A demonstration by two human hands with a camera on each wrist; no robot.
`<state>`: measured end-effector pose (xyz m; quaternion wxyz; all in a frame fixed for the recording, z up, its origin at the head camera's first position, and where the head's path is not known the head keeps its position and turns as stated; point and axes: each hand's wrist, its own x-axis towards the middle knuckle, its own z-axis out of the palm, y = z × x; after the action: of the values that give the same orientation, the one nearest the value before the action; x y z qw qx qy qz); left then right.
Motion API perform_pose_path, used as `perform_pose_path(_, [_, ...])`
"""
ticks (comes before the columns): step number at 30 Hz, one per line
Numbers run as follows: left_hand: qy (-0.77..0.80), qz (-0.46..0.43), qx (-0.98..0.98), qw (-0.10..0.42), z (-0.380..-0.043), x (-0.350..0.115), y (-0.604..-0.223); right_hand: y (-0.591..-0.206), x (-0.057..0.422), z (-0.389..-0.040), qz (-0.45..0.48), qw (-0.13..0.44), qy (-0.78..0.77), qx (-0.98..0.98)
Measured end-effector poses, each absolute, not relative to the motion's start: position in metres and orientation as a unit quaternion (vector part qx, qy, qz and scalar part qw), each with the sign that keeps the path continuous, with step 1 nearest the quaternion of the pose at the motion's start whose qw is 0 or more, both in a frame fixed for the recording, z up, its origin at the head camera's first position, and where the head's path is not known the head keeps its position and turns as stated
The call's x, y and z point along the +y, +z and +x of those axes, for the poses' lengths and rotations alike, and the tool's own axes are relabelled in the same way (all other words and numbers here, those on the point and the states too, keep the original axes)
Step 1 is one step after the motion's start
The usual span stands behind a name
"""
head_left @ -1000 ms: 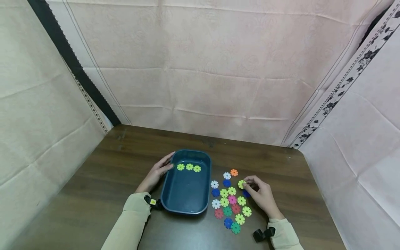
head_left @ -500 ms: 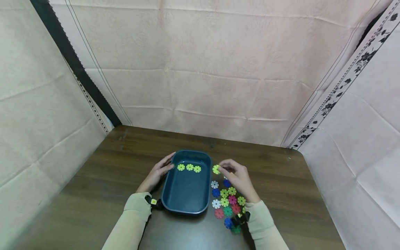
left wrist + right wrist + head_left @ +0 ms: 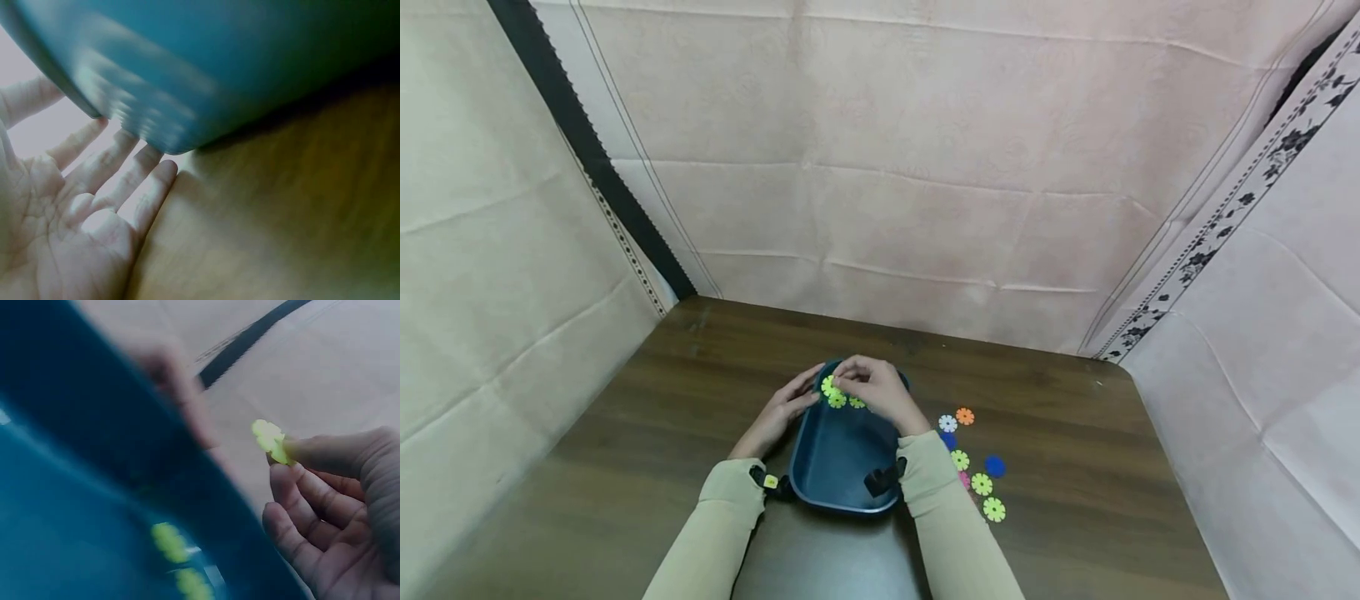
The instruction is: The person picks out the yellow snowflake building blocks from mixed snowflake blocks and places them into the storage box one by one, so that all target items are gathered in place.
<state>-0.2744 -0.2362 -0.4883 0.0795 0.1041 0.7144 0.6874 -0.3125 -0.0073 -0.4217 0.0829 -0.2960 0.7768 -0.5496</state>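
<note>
Since a second ago the right hand (image 3: 874, 390) has carried a yellow-green snowflake disc (image 3: 829, 385) from the pile on the right over to the far left corner of the dark blue tray (image 3: 842, 467), and it's hovering there now. Head view shows the disc pinched at the fingertips, just above the other yellow-green discs (image 3: 847, 402) lying in the tray's far end. The right wrist cam is blurry but catches what the head cam can't: the disc is clamped between thumb and forefinger, other fingers loosely curled underneath, and two of the discs on the tray floor show up as smears below.

Left hand (image 3: 778, 412) hasn't budged, it's against the tray's far left outer wall. Left wrist cam gives the underside angle: palm open, fingers straight, tips touching the tray wall, on the wooden table (image 3: 1075, 433).

Leftover discs (image 3: 973, 467) are scattered right of the tray: white, orange, blue, pink and a few yellow-green, some partly hidden behind the right sleeve.
</note>
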Motion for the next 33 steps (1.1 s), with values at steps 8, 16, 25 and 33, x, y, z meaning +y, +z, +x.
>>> perform_pose_path(8, [0.686, 0.105, 0.715, 0.079, -0.276, -0.237, -0.489, -0.443, -0.011, -0.313, -0.289, 0.126, -0.466, 0.827])
perform_pose_path(16, [0.683, 0.106, 0.718, 0.079, -0.276, -0.238, -0.489, -0.447, -0.014, -0.314, -0.320, 0.153, -0.406, 0.842])
perform_pose_path(25, [0.689, 0.106, 0.712, 0.081, -0.276, -0.240, -0.489, -0.445, -0.015, -0.313, -0.317, 0.135, -0.442, 0.829])
perform_pose_path(33, [0.691, 0.100, 0.712, 0.080, -0.276, -0.239, -0.489, -0.421, -0.013, -0.309, -0.325, 0.090, -0.478, 0.811])
